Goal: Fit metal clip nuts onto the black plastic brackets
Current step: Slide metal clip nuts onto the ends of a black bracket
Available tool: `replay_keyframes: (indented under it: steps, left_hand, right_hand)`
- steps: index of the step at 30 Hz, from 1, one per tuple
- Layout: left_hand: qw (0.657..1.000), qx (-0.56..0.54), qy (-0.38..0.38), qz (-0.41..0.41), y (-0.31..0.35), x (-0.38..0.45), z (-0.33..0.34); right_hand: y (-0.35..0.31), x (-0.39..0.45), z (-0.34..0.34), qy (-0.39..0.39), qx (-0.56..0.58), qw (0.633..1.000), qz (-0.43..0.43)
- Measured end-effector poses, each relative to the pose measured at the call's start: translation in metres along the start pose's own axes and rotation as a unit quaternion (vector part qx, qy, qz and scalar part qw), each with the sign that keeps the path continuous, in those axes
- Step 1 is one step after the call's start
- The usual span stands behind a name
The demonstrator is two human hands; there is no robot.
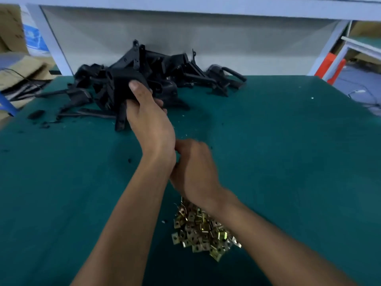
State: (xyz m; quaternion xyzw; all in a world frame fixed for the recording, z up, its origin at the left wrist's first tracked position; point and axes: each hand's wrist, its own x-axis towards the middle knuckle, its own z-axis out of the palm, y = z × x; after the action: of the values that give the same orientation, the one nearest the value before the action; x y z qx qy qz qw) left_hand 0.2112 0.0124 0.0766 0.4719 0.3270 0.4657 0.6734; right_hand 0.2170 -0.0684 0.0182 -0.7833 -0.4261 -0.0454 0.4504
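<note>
A heap of black plastic brackets (165, 69) lies at the back of the green table (288, 162). My left hand (148, 118) grips one black bracket (119, 89) at the front of that heap, thumb on top. A pile of brass-coloured metal clip nuts (202, 232) sits near the front, partly under my right forearm. My right hand (195, 168) hovers just beyond the pile, beside my left wrist, fingers curled and blurred. Whether it holds a clip nut is hidden.
A white frame with a grey back panel (185, 34) closes off the table's far edge. Cardboard boxes and cables (18, 75) lie off the left edge. Small black scraps (37, 114) dot the left of the table. An orange part (329, 65) stands at the right.
</note>
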Motion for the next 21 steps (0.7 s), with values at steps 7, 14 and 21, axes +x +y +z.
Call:
replay_keyframes:
  steps: [7,14,21]
  left_hand:
    - [0.896,0.268,-0.095,0.341,-0.028,-0.014,-0.016]
    - [0.705,0.539,-0.194,0.418,-0.065,0.009,-0.058]
    - [0.643,0.604,-0.222,0.415,-0.08,0.02,-0.063]
  right_hand:
    - [0.025,-0.012,-0.04,-0.109,0.015,0.994,0.029]
    - [0.071,-0.049,-0.078,-0.172,0.054,0.975,0.132]
    - [0.063,-0.039,-0.077,-0.27,-0.036,0.957,0.097]
